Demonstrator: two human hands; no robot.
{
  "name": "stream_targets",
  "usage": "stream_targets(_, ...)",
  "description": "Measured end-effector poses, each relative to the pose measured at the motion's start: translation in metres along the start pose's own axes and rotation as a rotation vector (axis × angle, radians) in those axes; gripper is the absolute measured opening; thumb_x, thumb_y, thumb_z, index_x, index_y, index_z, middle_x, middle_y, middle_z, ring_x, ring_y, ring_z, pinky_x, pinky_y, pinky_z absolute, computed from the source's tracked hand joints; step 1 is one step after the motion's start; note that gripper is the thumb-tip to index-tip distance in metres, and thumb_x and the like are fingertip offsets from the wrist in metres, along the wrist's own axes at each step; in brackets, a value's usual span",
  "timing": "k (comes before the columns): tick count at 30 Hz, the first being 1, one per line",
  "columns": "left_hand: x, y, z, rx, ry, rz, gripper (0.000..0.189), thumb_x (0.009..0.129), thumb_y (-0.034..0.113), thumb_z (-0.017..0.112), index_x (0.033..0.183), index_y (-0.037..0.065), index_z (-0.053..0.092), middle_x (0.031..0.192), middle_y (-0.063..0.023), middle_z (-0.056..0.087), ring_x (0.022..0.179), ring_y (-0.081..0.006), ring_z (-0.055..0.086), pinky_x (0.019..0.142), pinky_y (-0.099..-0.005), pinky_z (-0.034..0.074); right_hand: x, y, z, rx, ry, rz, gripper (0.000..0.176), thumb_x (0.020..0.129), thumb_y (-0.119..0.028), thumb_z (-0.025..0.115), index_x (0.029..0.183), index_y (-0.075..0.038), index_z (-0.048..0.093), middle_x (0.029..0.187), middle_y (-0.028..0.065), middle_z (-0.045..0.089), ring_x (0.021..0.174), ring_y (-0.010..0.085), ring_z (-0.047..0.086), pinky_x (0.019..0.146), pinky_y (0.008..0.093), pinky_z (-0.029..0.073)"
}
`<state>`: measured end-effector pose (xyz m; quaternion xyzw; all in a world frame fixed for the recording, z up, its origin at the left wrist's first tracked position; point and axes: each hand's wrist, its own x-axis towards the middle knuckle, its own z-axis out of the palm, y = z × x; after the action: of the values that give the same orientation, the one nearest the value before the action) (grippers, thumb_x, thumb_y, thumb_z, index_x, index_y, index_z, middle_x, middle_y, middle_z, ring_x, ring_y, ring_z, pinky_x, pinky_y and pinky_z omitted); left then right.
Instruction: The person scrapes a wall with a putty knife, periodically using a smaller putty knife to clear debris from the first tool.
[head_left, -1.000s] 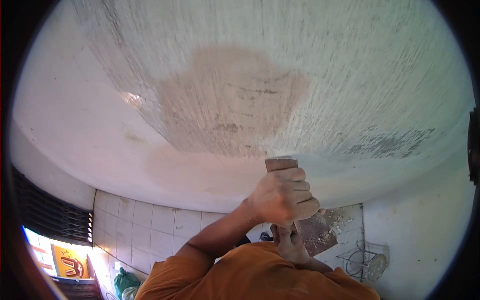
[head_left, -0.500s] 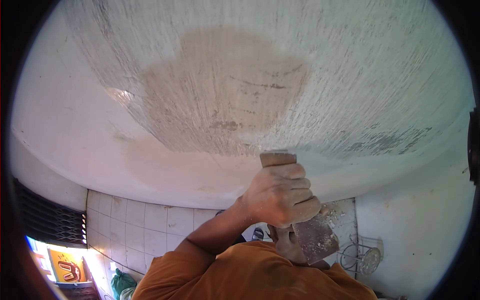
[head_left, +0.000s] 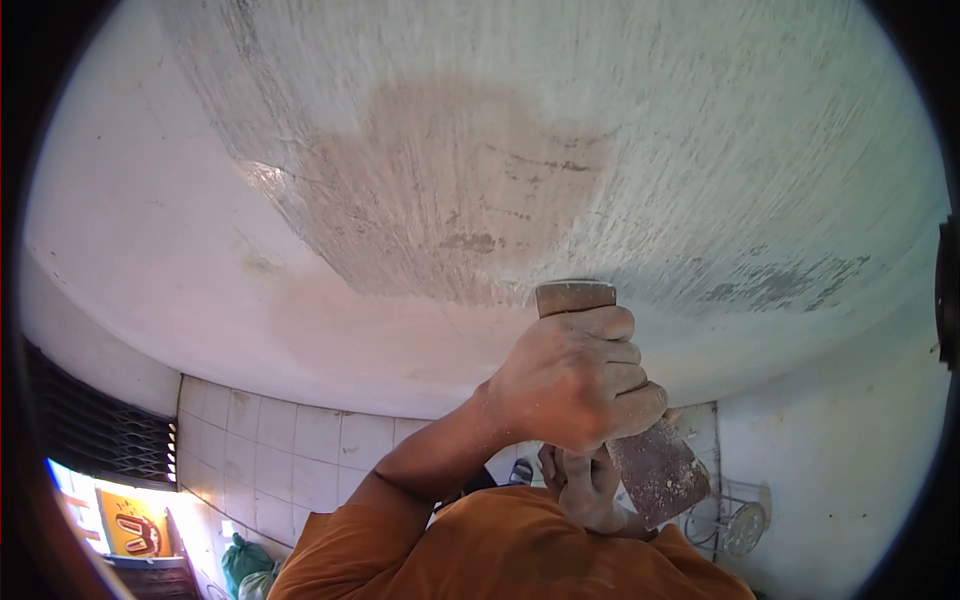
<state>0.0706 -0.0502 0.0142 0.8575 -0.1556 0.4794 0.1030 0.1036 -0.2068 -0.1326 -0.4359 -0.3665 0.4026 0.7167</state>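
Observation:
My left hand (head_left: 575,385) is wrapped in a fist round a brown putty scraper (head_left: 577,300), whose blade edge meets the wall (head_left: 700,160). Grey-white streaks cover the wall's upper part, around a damp-looking beige patch (head_left: 430,160). Below the fist, a brown rectangular blade (head_left: 660,475) speckled with putty slants down to the right; how it joins the scraper or a hand is hidden. My right hand (head_left: 583,480) sits low by my chest, fingers curled, beside and partly behind that blade. What it grips cannot be made out.
A white tiled floor (head_left: 315,440) lies below the wall. A round-topped stool (head_left: 745,525) stands at the lower right by a side wall. At the lower left are a dark metal grille (head_left: 100,420), a yellow sign (head_left: 135,520) and a green bag (head_left: 245,565).
My left hand and the scraper have moved slightly up and to the right along the wall. The speckled blade has shifted right too, and more of my right hand shows.

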Motion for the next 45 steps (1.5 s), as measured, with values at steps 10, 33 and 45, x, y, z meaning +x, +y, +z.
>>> stream_targets(10, -0.002, 0.001, 0.001, 0.009, 0.006, -0.021, 0.026, 0.07, 0.023, 0.068, 0.058, 0.013, 0.048, 0.051, 0.0025, 0.039, 0.049, -0.0138, 0.045, 0.053, -0.0275, 0.038, 0.006, -0.005, 0.002, 0.026, 0.059, 0.05, 0.033, 0.102, -0.023, 0.043, 0.072, -0.008, 0.045, 0.057, -0.0029, 0.034, 0.048, 0.0075, 0.034, 0.042, 0.0225, 0.029)
stream_targets(33, -0.002, 0.002, 0.039, 0.035, 0.003, 0.036, 0.022, 0.067, 0.021, 0.073, 0.062, 0.009, 0.056, 0.052, 0.0029, 0.042, 0.05, -0.0124, 0.046, 0.051, -0.0275, 0.035, 0.009, -0.015, -0.014, 0.035, 0.111, -0.032, 0.032, 0.101, -0.028, 0.045, 0.077, -0.006, 0.044, 0.056, -0.0028, 0.034, 0.045, 0.0063, 0.036, 0.035, 0.0198, 0.027)
stream_targets(45, -0.015, 0.007, 0.043, -0.09, 0.021, -0.057, 0.021, 0.06, 0.022, 0.069, 0.063, 0.013, 0.05, 0.055, 0.0026, 0.045, 0.052, -0.0147, 0.05, 0.059, -0.0277, 0.04, -0.006, -0.013, -0.024, -0.048, 0.059, 0.084, 0.028, 0.102, -0.025, 0.041, 0.082, -0.006, 0.043, 0.061, -0.0012, 0.037, 0.05, 0.0064, 0.039, 0.039, 0.019, 0.03)
